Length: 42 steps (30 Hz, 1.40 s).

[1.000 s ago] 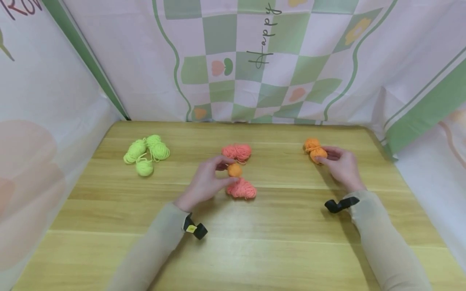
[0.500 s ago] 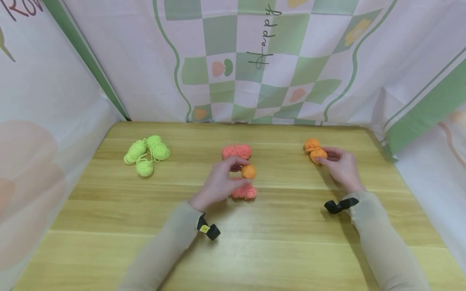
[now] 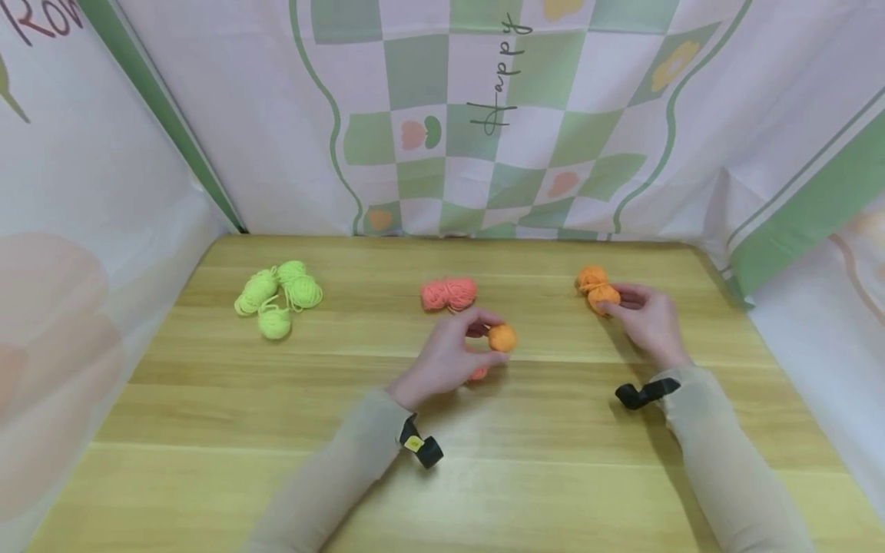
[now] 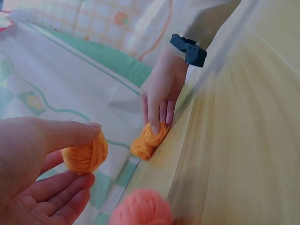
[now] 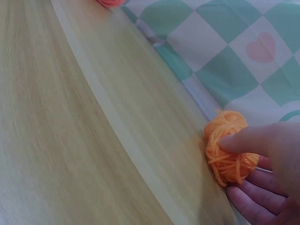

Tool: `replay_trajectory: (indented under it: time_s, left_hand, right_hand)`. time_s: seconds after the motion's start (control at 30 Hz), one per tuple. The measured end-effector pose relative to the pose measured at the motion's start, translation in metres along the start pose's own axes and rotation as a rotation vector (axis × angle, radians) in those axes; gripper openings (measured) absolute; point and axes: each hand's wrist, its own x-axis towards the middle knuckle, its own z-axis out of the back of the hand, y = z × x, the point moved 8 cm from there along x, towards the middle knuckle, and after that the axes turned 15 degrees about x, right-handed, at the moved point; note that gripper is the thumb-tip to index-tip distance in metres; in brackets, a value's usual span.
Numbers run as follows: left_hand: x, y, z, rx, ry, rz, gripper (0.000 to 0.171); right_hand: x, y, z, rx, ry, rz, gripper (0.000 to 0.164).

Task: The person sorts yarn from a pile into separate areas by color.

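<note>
My left hand (image 3: 452,355) pinches a small orange yarn ball (image 3: 502,338) between thumb and fingers above the wooden table (image 3: 442,476); the left wrist view shows that ball (image 4: 85,153) close up. Under the hand a pink yarn bundle (image 3: 477,374) is mostly hidden, and another pink bundle (image 3: 449,293) lies behind it. My right hand (image 3: 643,316) rests at the back right with thumb and fingers round an orange yarn bundle (image 3: 604,296), next to a second orange ball (image 3: 591,276). The right wrist view shows the thumb on that bundle (image 5: 227,157).
Three lime green yarn bundles (image 3: 276,296) lie at the back left. A checked pink and green cloth backdrop (image 3: 484,115) walls in the table on three sides. Bare wood stretches across the front.
My left hand has carried the small orange ball to the right, away from the pink bundles and toward the right hand. The right hand has stayed on its orange bundle.
</note>
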Motion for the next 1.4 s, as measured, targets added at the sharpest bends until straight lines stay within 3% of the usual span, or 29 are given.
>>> replay_trajectory:
  time_s: [0.47, 0.9, 1.17, 1.4]
  left_hand:
    - [0.017, -0.017, -0.023, 0.026, 0.025, -0.048, 0.042]
    - [0.047, -0.018, -0.048, 0.027, 0.041, -0.006, 0.040]
    - [0.063, -0.015, -0.063, -0.039, 0.022, 0.044, 0.040]
    - [0.075, -0.019, -0.079, -0.186, -0.030, 0.114, 0.041]
  right_hand:
    - [-0.002, -0.002, 0.001, -0.045, -0.011, -0.013, 0.060]
    - [0.000, -0.004, 0.001, -0.039, -0.010, -0.037, 0.062]
    - [-0.001, -0.003, 0.000, -0.017, -0.010, -0.018, 0.062]
    - [-0.001, -0.003, 0.001, -0.007, -0.022, -0.015, 0.064]
